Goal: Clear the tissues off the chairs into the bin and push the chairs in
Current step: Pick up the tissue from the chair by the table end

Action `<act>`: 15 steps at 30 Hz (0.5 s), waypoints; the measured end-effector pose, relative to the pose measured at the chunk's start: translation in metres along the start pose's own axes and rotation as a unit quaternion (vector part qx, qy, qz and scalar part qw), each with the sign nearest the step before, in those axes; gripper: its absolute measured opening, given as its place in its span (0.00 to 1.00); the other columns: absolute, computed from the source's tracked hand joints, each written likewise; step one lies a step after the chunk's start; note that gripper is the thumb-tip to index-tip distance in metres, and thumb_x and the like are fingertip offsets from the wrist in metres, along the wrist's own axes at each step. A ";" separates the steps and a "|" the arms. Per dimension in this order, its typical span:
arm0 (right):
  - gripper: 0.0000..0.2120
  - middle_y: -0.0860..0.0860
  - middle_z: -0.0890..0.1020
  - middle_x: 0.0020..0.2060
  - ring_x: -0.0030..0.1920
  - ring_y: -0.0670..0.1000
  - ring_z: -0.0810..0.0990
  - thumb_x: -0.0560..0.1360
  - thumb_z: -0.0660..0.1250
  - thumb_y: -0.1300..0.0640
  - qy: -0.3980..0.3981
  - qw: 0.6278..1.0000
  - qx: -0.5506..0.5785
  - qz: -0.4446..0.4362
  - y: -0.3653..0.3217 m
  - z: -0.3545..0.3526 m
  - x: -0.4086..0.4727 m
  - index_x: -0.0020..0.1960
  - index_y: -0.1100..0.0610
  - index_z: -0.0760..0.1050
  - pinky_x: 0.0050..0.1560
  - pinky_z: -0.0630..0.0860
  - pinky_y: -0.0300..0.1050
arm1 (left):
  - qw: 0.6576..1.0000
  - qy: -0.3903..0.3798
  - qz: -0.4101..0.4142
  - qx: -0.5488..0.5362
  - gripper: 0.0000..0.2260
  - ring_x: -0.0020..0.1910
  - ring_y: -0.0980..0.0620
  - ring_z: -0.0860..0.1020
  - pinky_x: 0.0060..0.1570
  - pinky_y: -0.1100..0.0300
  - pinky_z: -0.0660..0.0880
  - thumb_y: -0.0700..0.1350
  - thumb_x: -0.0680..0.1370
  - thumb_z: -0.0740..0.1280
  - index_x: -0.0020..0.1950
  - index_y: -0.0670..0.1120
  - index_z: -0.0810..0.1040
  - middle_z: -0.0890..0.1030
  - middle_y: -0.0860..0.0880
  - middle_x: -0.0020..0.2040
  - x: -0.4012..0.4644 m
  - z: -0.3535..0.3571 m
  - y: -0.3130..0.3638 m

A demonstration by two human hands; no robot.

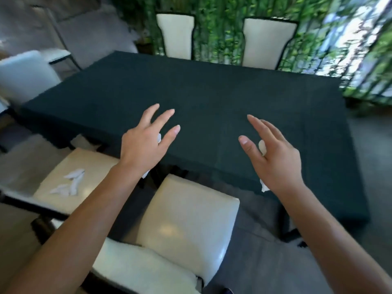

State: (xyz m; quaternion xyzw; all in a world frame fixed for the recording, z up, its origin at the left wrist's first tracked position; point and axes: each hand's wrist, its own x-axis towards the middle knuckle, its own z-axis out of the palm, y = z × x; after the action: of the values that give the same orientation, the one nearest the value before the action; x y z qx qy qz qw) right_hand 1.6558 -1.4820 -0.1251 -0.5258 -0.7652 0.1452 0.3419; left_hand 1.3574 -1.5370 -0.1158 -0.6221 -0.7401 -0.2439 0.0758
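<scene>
- Head view: a person's two bare arms reached forward over a dark-clothed table (212, 92), with cream-seated chairs drawn out from its near edge.
- Left hand (146, 143): index and middle fingers and thumb spread, yet white tissue (159, 138) showed at the palm side and again below the wrist, so the hidden fingers evidently pinched a wad against the palm.
- Right hand (277, 158): likewise splayed in its visible fingers, with a second wad (262, 147) held against the palm and a scrap showing below the wrist.
- Loose tissues (69, 184): several crumpled white pieces lay on the seat of the left chair (84, 158), down and to the left of the left hand and well apart from the right hand; their scatter ran roughly parallel to that chair's outer seat edge.
- Near chair (188, 213): directly below and between the hands, its seat bare of tissue, standing out from the table.
- Judgement: the left hand was the nearer to the loose tissues, so the next pickup probably called for a leftward, downward reach.
- No bin was visible.
- Two more chairs (176, 35) stood at the table's far side against a leafy wall.
</scene>
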 end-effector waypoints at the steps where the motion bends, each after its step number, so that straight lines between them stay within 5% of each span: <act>1: 0.29 0.43 0.70 0.76 0.67 0.49 0.77 0.78 0.53 0.29 0.008 1.000 -0.012 0.017 -0.004 -0.001 -0.004 0.77 0.35 0.63 0.55 0.75 0.49 | 1.000 -0.009 0.015 -0.009 0.25 0.52 0.48 0.82 0.49 0.50 0.74 0.69 0.81 0.51 0.75 0.64 0.68 0.63 0.56 0.81 0.006 0.003 -0.006; 5: 0.28 0.40 0.69 0.76 0.70 0.47 0.74 0.78 0.54 0.30 0.048 0.996 -0.039 0.061 -0.040 0.000 -0.019 0.77 0.34 0.63 0.62 0.75 0.52 | 0.997 -0.009 0.066 -0.049 0.24 0.53 0.49 0.83 0.46 0.52 0.72 0.68 0.82 0.51 0.75 0.62 0.69 0.66 0.57 0.78 0.018 0.006 -0.035; 8: 0.27 0.38 0.69 0.75 0.68 0.44 0.74 0.79 0.56 0.32 0.077 0.992 -0.064 0.072 -0.069 0.007 -0.029 0.77 0.35 0.64 0.56 0.72 0.46 | 0.992 0.000 0.092 -0.092 0.25 0.52 0.50 0.83 0.44 0.54 0.71 0.67 0.81 0.52 0.74 0.61 0.71 0.71 0.57 0.75 0.019 0.004 -0.055; 15: 0.26 0.39 0.70 0.75 0.68 0.45 0.75 0.80 0.57 0.33 0.113 0.981 -0.105 0.114 -0.096 0.004 -0.064 0.77 0.36 0.64 0.57 0.73 0.46 | 0.985 -0.076 0.111 -0.105 0.32 0.57 0.47 0.83 0.46 0.52 0.71 0.74 0.77 0.46 0.79 0.66 0.58 0.58 0.56 0.83 0.022 0.003 -0.068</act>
State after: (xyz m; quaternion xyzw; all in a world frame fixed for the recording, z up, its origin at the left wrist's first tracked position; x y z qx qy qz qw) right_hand 1.5990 -1.5781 -0.0958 -0.6555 -0.6677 0.0418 0.3503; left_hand 1.2880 -1.5234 -0.1277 -0.7215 -0.6403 -0.2626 -0.0201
